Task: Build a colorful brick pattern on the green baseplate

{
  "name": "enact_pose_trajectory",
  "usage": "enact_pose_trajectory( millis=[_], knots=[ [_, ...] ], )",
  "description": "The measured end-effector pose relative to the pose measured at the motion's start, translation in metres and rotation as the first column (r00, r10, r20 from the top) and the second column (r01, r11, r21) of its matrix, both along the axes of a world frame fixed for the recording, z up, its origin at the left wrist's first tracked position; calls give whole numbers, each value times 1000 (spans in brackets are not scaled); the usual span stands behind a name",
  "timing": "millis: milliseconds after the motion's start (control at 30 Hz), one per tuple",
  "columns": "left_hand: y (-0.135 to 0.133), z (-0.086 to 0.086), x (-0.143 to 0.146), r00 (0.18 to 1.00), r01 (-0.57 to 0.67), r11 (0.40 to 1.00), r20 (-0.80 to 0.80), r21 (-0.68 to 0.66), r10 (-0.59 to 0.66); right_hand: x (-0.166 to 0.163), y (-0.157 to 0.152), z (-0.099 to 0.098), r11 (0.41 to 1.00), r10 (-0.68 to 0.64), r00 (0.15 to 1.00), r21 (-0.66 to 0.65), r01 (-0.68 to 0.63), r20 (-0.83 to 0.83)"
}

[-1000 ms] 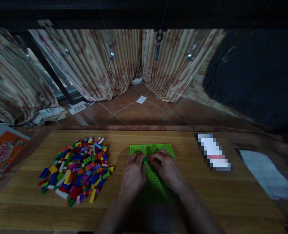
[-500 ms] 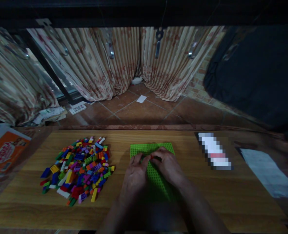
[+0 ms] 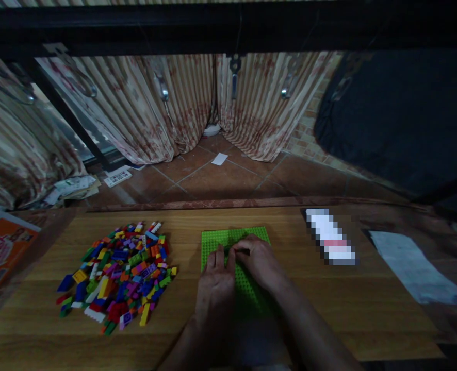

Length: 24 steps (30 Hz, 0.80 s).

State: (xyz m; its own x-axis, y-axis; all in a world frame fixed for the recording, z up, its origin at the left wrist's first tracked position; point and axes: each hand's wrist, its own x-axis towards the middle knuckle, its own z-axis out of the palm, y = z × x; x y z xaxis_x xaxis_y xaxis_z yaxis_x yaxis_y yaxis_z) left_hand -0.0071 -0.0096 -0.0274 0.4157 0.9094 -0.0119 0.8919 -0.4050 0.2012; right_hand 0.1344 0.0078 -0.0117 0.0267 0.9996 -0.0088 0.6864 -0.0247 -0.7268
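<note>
A green studded baseplate [image 3: 228, 235] lies on the wooden table beneath both hands. My left hand [image 3: 216, 278] rests over its left part, fingers stretched forward and slightly apart, with the forefinger close to my right fingertips. My right hand [image 3: 260, 262] is closed in a pinch over the plate's middle. A trace of a small red brick [image 3: 238, 251] shows at its fingertips; most of it is hidden, and I cannot tell whether it touches the studs. To the left lies a loose heap of coloured toy bricks [image 3: 122, 273].
On the table's right side is a blurred-out rectangular object [image 3: 331, 237]. Farther right lies a pale sheet [image 3: 414, 268]. An orange and white package [image 3: 6, 250] sits past the left edge. Beyond the table [image 3: 190, 330] are tiled floor and striped curtains [image 3: 135, 113].
My left fingers have straightened and drawn slightly back from the red brick, while my right hand keeps its pinch. The whole view has shifted a little.
</note>
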Motion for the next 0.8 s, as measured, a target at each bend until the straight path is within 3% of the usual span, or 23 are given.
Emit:
enact_pose_trajectory(
  millis=[100, 333, 633, 800],
  knots=[
    [0, 5, 0, 999, 32, 999, -29, 32, -31, -1, -1, -1, 1000, -4, 1000, -4, 4, 13],
    [15, 38, -6, 992, 123, 988, 13, -89, -123, 0, -2, 0, 1000, 13, 1000, -13, -13, 11],
    [29, 15, -22, 926, 155, 987, 355, -50, -127, 5, -4, -5, 1000, -2, 998, 0, 2, -59],
    [27, 15, -25, 899, 71, 995, 437, -74, -31, 12, -6, -7, 995, -76, 985, -82, 63, -157]
  ],
)
